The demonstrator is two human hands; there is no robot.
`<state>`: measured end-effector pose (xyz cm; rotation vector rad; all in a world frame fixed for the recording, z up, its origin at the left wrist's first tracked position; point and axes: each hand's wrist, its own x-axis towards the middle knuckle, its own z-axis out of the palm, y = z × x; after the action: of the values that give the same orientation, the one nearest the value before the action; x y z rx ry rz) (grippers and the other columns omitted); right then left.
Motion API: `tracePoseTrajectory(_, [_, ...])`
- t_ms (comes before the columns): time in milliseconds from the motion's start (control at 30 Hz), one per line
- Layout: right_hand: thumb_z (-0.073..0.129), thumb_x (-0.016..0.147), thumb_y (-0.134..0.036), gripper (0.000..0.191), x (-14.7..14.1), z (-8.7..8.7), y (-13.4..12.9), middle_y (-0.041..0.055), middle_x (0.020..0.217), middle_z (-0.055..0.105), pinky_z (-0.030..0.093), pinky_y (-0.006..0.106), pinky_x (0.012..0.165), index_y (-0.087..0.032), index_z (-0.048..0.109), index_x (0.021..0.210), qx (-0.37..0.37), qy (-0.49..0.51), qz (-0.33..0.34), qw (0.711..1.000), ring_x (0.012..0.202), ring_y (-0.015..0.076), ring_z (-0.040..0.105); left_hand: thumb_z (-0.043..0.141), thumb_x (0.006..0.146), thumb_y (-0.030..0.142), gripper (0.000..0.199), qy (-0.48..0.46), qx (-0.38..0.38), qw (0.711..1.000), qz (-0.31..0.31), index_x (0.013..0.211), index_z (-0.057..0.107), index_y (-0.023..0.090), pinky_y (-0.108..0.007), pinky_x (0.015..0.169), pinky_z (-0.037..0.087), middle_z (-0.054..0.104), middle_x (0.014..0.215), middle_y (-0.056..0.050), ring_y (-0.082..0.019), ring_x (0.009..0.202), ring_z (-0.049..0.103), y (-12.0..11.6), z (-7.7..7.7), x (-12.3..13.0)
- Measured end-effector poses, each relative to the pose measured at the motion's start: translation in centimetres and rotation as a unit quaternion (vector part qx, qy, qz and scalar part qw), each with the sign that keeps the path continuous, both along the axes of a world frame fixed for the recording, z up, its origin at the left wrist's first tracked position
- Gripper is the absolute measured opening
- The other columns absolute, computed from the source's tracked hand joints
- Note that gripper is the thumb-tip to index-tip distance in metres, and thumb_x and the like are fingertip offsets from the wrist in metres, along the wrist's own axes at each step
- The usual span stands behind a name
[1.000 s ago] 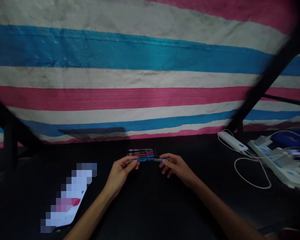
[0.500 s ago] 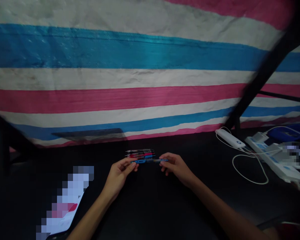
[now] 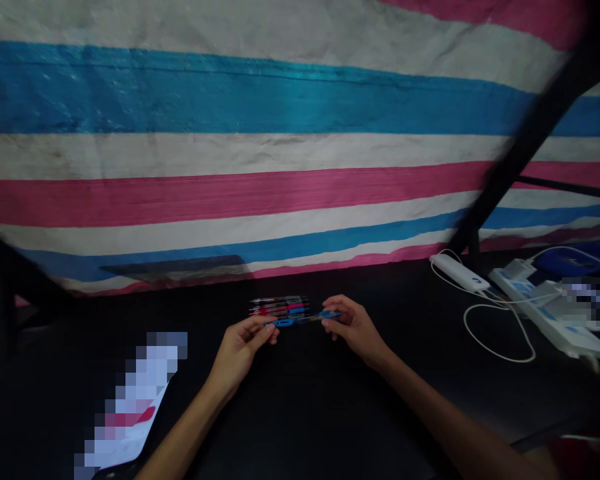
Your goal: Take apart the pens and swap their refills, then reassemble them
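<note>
A blue pen (image 3: 300, 320) with a clear barrel is held between both hands, its right end tilted slightly up. My left hand (image 3: 245, 338) pinches the blue clip end between thumb and fingers. At the other end, my right hand (image 3: 350, 325) grips the blue tip part the same way. Just beyond the held pen, several pens (image 3: 280, 307) in black, red and blue lie side by side on the black table (image 3: 300, 413). Fingertips cover both ends of the blue pen.
On the left lies a phone with a lit screen (image 3: 130, 440). At the right are a white power strip (image 3: 555, 320), a white charger block (image 3: 460, 272) and looping white cable (image 3: 500, 360). A striped sheet (image 3: 280, 200) hangs behind, with a dark slanted frame bar (image 3: 520, 147).
My right hand has risen a little, tilting the right end of the blue pen upward. My left hand keeps nearly the same place. The camera view has shifted slightly.
</note>
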<state>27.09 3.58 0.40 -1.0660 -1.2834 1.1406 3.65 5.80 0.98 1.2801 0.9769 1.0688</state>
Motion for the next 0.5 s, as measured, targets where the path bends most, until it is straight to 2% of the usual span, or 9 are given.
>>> tracePoseTrajectory(200, [0.07, 0.071, -0.025, 0.02, 0.07, -0.09, 0.05, -0.0009, 0.071, 0.057, 0.044, 0.023, 0.049, -0.02, 0.063, 0.089, 0.014, -0.035, -0.029, 0.999, 0.058, 0.0117, 0.053, 0.069, 0.075, 0.027, 0.019, -0.033, -0.023, 0.999, 0.002, 0.09, 0.07, 0.016, -0.02, 0.066, 0.044, 0.066, 0.072, -0.001, -0.01, 0.067, 0.058, 0.36, -0.37, -0.48])
tracePoseTrajectory(500, [0.072, 0.07, -0.027, 0.025, 0.65, 0.05, 0.31, -0.0015, 0.065, 0.056, 0.041, 0.023, 0.049, -0.019, 0.063, 0.092, -0.014, 0.08, -0.042, 0.996, 0.057, 0.0116, 0.052, 0.073, 0.072, 0.024, 0.024, -0.084, -0.05, 0.995, 0.023, 0.094, 0.069, 0.015, -0.021, 0.072, 0.047, 0.068, 0.077, -0.002, -0.01, 0.071, 0.06, 0.47, -0.17, -0.75])
